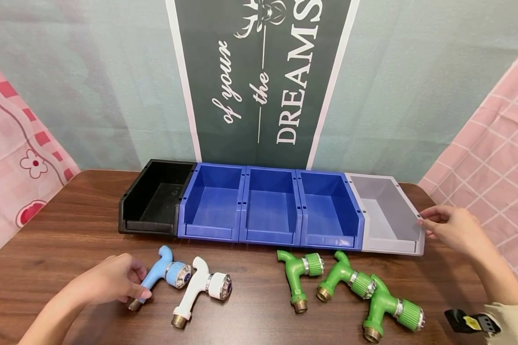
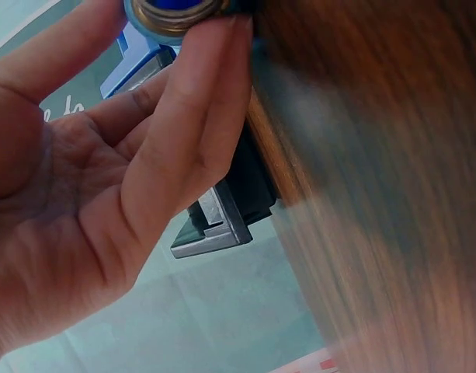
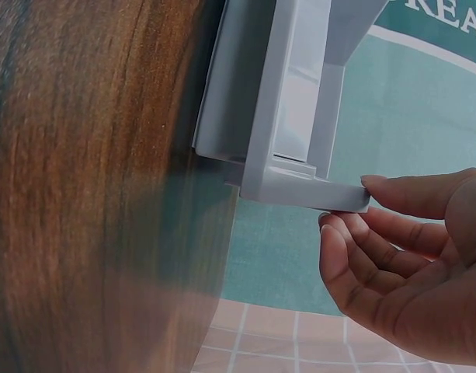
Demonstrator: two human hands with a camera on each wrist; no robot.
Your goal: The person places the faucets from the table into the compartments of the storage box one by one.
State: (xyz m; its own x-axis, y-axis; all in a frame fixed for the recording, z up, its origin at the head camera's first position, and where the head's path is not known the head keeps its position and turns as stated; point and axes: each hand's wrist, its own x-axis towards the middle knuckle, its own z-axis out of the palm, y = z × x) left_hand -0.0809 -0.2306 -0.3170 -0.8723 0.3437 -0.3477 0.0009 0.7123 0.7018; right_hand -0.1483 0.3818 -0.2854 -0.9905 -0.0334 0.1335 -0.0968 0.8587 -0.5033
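Note:
My left hand (image 1: 116, 280) pinches a light blue faucet (image 1: 157, 268) near its brass threaded end, at the left of the table. In the left wrist view the threaded end (image 2: 175, 17) shows between thumb and fingertips. Just right of it lies a white faucet (image 1: 198, 290). My right hand (image 1: 453, 229) pinches the right side wall of the grey bin (image 1: 393, 247), thumb on top and fingers outside, as the right wrist view also shows. Three green faucets lie on the table: one (image 1: 294, 278) in the middle, another (image 1: 338, 273) beside it, and a third (image 1: 382, 304) nearest the right.
A black bin (image 1: 153, 226) and three blue bins (image 1: 269, 237) stand in a row with the grey one along the back of the wooden table (image 1: 259, 330). Cloth curtains (image 1: 112, 96) hang behind and at both sides. A black strap (image 1: 470, 322) lies by the right sleeve.

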